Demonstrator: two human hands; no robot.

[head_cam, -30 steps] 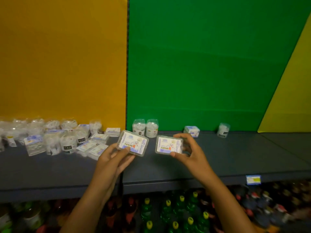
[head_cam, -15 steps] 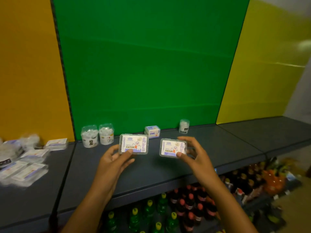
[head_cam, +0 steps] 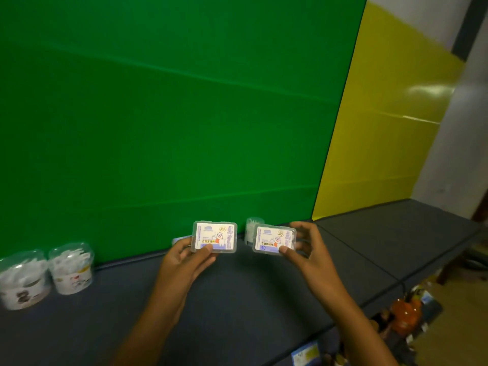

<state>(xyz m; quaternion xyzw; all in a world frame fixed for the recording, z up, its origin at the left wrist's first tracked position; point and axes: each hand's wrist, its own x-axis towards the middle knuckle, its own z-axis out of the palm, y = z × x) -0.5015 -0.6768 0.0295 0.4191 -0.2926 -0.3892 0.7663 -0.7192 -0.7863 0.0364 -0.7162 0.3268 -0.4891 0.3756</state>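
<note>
Holding, left side: the left hand (head_cam: 184,262) pinches the left box (head_cam: 215,236), a small flat clear plastic case with a white and blue printed label. The thumb lies on its lower front edge and the fingers curl behind its left end.
Holding, right side: the right hand (head_cam: 309,252) pinches the right box (head_cam: 274,240), a matching clear plastic case marked 50. The thumb presses its lower right corner and the fingers curl round its right end.
Box position: both sit just below the middle of the frame, lifted above the shelf, labels facing the camera, side by side with a gap between them. The right box is tilted slightly.
Arm pose: both bare forearms rise from the bottom edge and angle inward and up, wrists well apart.
Shelf: the dark grey flat shelf (head_cam: 237,299) runs across the lower frame under both hands.
Behind the boxes: a small clear round tub (head_cam: 250,228) stands at the back of the shelf, partly hidden by the right box.
Lower left: two clear plastic tubs of white sticks (head_cam: 71,268) stand side by side, blurred.
Backdrop: a green panel (head_cam: 171,114) fills most of the frame, with a yellow panel (head_cam: 383,128) at upper right.
Lower right: orange bottles (head_cam: 404,313) show below the shelf edge.
</note>
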